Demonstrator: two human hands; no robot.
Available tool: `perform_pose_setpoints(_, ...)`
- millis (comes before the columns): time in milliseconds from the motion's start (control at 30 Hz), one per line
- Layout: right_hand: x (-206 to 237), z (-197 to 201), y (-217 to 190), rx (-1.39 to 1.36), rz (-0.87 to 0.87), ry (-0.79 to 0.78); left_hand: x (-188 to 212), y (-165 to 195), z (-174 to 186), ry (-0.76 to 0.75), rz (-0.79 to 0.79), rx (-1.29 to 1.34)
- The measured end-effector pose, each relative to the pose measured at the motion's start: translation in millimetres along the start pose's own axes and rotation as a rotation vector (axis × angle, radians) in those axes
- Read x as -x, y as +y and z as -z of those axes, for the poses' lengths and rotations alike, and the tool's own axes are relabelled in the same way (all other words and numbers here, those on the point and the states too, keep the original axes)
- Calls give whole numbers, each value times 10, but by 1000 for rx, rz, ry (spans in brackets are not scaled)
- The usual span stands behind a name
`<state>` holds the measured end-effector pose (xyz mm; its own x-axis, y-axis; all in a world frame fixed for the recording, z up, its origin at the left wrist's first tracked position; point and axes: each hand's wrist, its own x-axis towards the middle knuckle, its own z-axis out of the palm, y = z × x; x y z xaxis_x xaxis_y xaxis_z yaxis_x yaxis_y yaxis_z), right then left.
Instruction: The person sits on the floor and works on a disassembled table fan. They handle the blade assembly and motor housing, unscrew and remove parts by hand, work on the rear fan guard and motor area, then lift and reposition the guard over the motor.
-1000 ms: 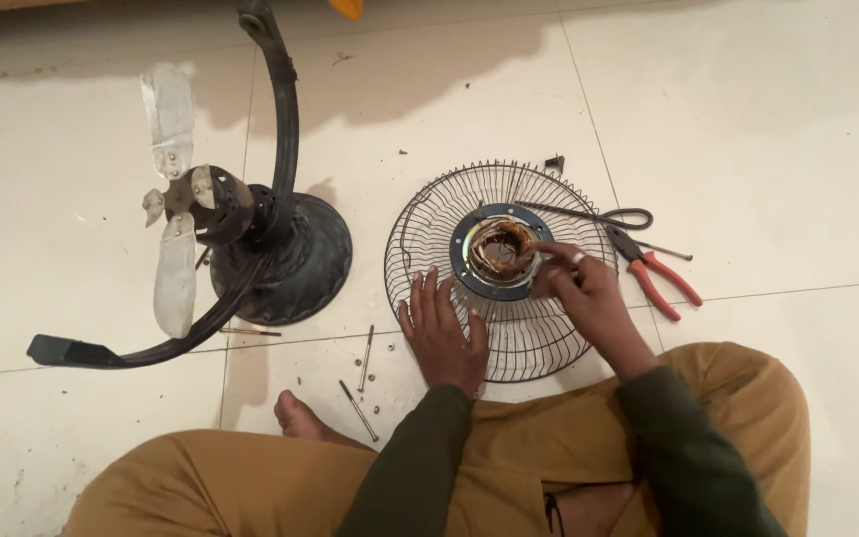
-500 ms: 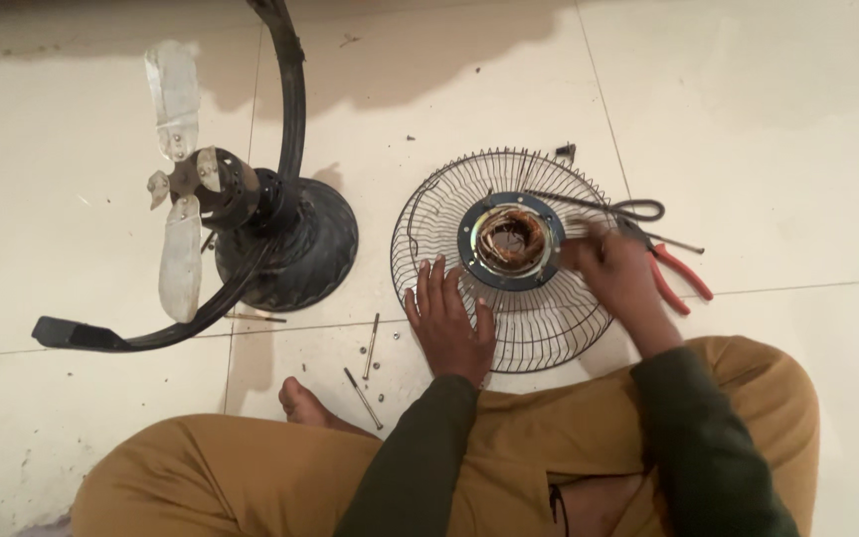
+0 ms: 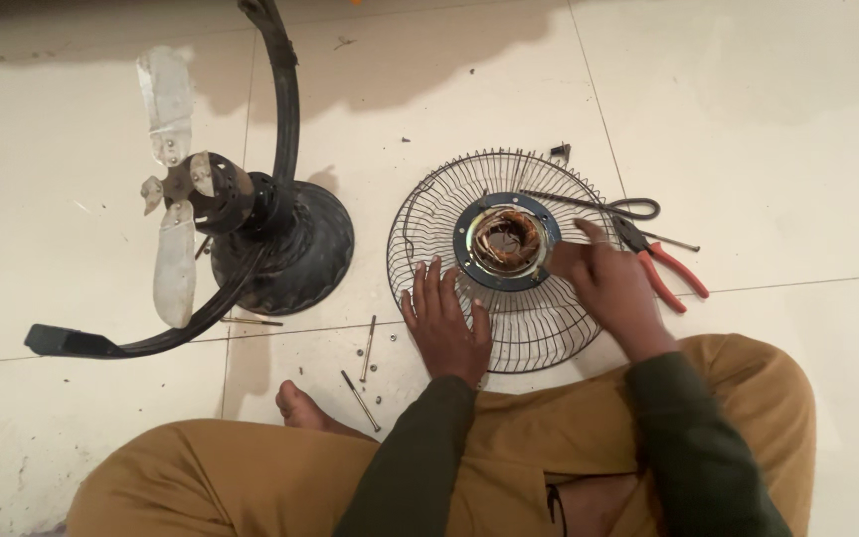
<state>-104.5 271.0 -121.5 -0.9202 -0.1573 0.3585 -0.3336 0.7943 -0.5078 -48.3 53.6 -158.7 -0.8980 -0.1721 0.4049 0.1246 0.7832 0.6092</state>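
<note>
Steadying wire fan guard [image 3: 449, 214] with flat, spread left hand [image 3: 446, 328]; right hand [image 3: 603, 283], fingers loosely curled and empty, touched motor stator [image 3: 505, 240], likely needing firmer grip.

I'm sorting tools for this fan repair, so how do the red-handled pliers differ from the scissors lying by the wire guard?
The pliers have red handles; the scissors are dark all over. The pliers lie wholly on the floor tile, while the scissors' blades reach over the wire guard. The right hand partly covers the pliers' head; the scissors lie farther from it. Both lie flat to the right of the guard, unheld.
</note>
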Motion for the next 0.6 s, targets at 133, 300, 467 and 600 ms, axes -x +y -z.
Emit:
perform_pose_setpoints(133,102,-203,-224,-587,-316,-270,-3,6,11,-20,17,7)
perform_pose_setpoints(300,-19,-26,-74,-293,-290,-210,-7,5,10,-7,5,1)
perform_pose_setpoints(467,33,4,-19,139,-103,-27,-11,4,-1,-8,18,12)
perform_pose_setpoints(600,75,-182,-186,-638,-132,-437,8,-9,6,-17,13,16)
